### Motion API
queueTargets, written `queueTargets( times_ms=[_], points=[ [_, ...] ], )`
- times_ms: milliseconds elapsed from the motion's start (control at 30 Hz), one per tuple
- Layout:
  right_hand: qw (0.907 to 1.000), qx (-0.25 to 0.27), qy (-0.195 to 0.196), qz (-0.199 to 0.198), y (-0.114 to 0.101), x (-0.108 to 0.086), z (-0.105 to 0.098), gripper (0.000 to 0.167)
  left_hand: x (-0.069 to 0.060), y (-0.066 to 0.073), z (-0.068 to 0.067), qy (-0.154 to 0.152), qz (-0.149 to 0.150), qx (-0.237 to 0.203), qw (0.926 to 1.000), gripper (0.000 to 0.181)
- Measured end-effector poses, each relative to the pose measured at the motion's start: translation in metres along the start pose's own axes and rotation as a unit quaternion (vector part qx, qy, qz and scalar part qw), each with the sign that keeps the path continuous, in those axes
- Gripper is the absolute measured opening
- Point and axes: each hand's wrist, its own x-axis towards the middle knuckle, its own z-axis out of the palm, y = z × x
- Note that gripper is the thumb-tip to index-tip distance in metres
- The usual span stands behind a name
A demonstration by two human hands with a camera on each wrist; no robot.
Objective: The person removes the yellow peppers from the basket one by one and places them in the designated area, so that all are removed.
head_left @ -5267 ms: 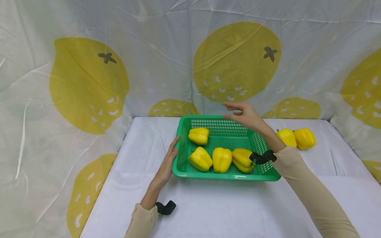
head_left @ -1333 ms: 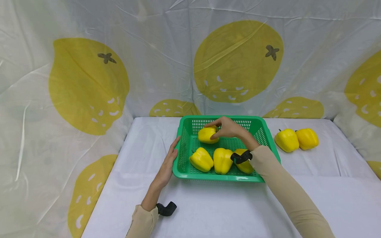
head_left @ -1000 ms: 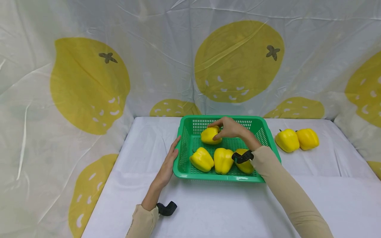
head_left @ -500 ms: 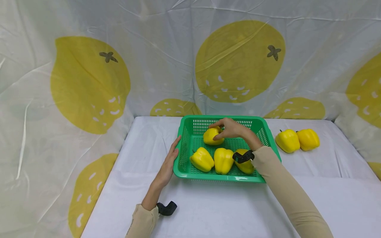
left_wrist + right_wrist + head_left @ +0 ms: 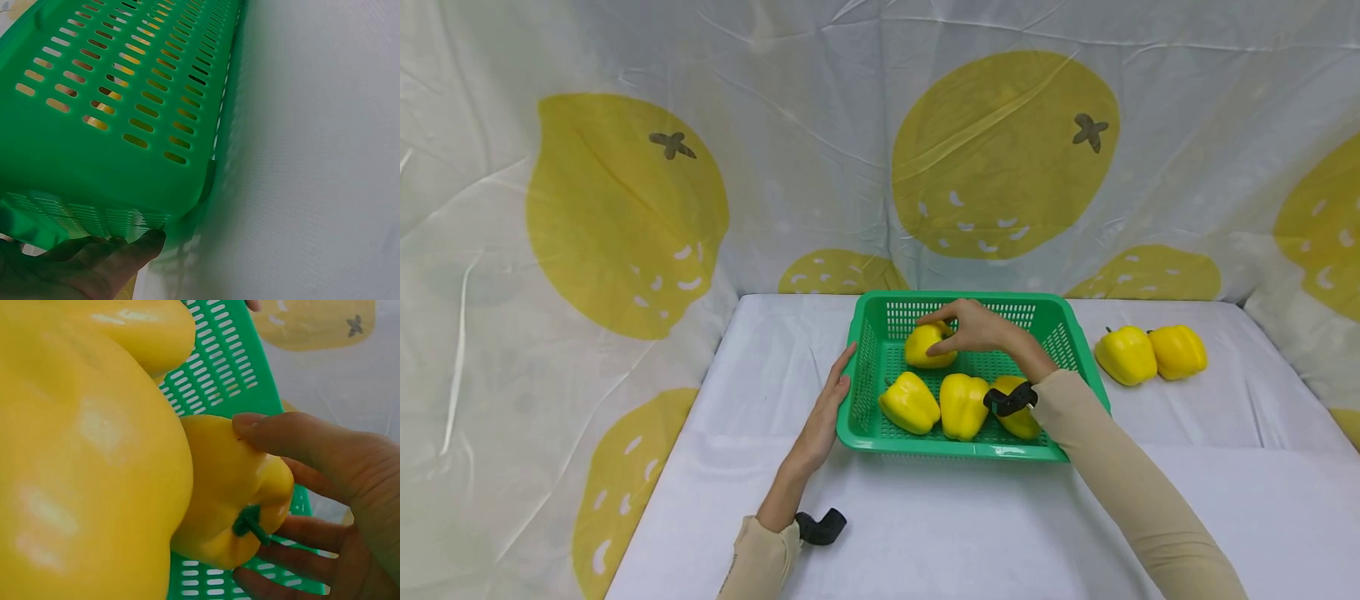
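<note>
The white-covered desk [image 5: 940, 533] spreads beneath both hands. On it sits the green basket [image 5: 955, 450], its left end against the left hand [image 5: 820, 421], whose fingers lie straight along the outside and look to be steadying it. The right hand [image 5: 977, 327] reaches over the basket, thumb and fingers pinching the held pepper [image 5: 916, 347], which is inside, toward the far wall. Nearer the person than that hand, three yellow peppers [image 5: 964, 407] make a row in the basket; well to its right, two more peppers [image 5: 1126, 356] lie side by side on the desk. The held pepper's green stem [image 5: 251, 524] points in among the right fingers. The step in hand seems to be positioning this pepper; the next move probably calls for keeping the basket braced and, once the pepper sits stably, loosening the pinch without rolling it.
</note>
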Motion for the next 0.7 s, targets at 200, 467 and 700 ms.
queueTargets(
  times_ms=[200,467,700],
  points=[
    [0.9998,-0.006,0.007,0.016,0.0004,-0.0027,-0.0028,0.056,0.0001,-0.0004,-0.0001,0.002,0.000,-0.001,1.0000,0.049],
    [0.9999,-0.008,-0.013,-0.004,0.0010,-0.0022,-0.0025,0.059,-0.0005,-0.0004,0.0000,0.003,-0.003,0.003,1.0000,0.049],
    [0.9994,-0.010,-0.032,-0.002,-0.0010,-0.0039,-0.0032,0.068,-0.0001,-0.0006,-0.0001,0.004,-0.002,0.004,1.0000,0.049]
  ],
)
